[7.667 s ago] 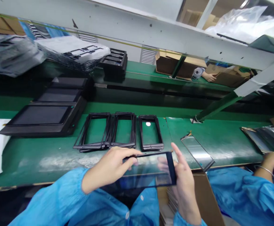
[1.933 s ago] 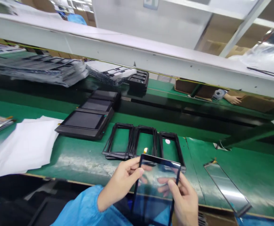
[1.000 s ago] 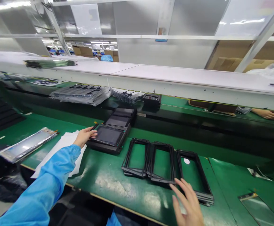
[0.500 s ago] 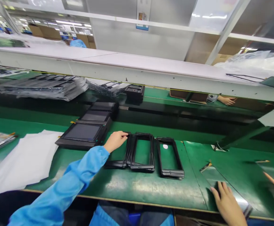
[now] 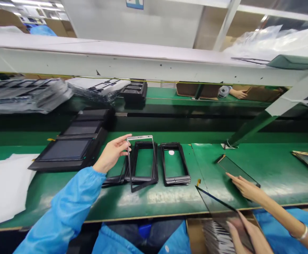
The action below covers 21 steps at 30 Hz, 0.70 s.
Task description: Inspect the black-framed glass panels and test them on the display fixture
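My left hand [image 5: 113, 153], in a blue sleeve, pinches a thin rectangular black frame [image 5: 143, 184] by its upper left side. The frame is tilted up, and its top edge shines silvery. Close behind it lies a stack of similar frames [image 5: 156, 173], with more frames [image 5: 114, 181] to the left and another stack [image 5: 177, 180] to the right. At the lower right my right hand [image 5: 245, 234] grips a see-through glass panel [image 5: 217, 203] with a black border and an orange tab. That panel is raised, slanting over the table's front edge.
A co-worker's hand [image 5: 245, 187] touches another glass panel [image 5: 238, 171] on the green table [image 5: 167, 206]. Black trays with screens [image 5: 66, 151] and white sheets [image 5: 8, 187] are at left. An open box with a striped stack [image 5: 217, 234] sits below the edge. A slanted post [image 5: 251, 128] rises at right.
My left hand has lifted one frame off the left stack and moved it up and right. My right hand has raised the glass panel from the table. The co-worker's hand has come further left.
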Each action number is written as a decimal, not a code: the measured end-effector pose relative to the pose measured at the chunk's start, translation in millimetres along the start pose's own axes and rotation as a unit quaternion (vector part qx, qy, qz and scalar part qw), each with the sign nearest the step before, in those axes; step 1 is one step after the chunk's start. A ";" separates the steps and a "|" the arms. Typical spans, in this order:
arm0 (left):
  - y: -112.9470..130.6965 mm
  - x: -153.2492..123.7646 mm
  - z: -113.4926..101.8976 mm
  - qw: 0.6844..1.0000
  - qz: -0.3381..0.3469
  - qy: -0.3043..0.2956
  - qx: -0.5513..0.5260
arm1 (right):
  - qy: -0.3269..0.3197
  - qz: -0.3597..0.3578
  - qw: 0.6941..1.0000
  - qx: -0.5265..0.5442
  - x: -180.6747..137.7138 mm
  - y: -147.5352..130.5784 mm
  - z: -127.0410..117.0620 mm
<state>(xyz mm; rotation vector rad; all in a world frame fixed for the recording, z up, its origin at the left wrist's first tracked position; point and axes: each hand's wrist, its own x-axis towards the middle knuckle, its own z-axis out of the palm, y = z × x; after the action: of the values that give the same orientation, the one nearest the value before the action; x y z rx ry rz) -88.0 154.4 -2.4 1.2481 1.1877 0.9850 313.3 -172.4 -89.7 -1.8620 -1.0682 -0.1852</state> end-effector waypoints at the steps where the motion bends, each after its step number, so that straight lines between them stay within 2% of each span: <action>1: 3.2 -13.3 4.2 1.000 0.008 -0.001 -0.014 | -0.014 0.031 0.998 0.051 0.4 -10.5 5.7; 3: 7.0 -40.4 16.2 0.999 0.011 -0.026 -0.042 | -0.041 0.114 0.979 0.165 -1.2 -35.5 23.9; 6: 6.7 -76.7 37.1 0.992 -0.010 -0.096 -0.077 | -0.119 0.223 0.918 0.305 -8.6 -80.3 57.0; 8: 4.6 -95.0 48.8 0.989 -0.013 -0.123 -0.077 | -0.151 0.265 0.880 0.364 -15.3 -107.2 74.6; 11: 1.7 -111.8 58.6 0.990 0.023 -0.122 -0.061 | -0.184 0.297 0.844 0.408 -23.4 -131.9 88.6; 15: 0.1 -119.9 60.2 0.991 0.055 -0.111 -0.049 | -0.206 0.313 0.823 0.426 -26.5 -139.8 91.8; 21: -1.6 -123.5 60.7 0.988 0.053 -0.128 -0.070 | -0.199 0.313 0.827 0.423 -23.6 -139.9 89.0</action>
<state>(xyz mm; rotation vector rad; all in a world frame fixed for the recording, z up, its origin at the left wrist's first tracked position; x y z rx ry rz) -47.1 23.3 6.2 1.2935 0.8459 0.9362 169.4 -92.5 -58.6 -1.3196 -0.5656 0.9590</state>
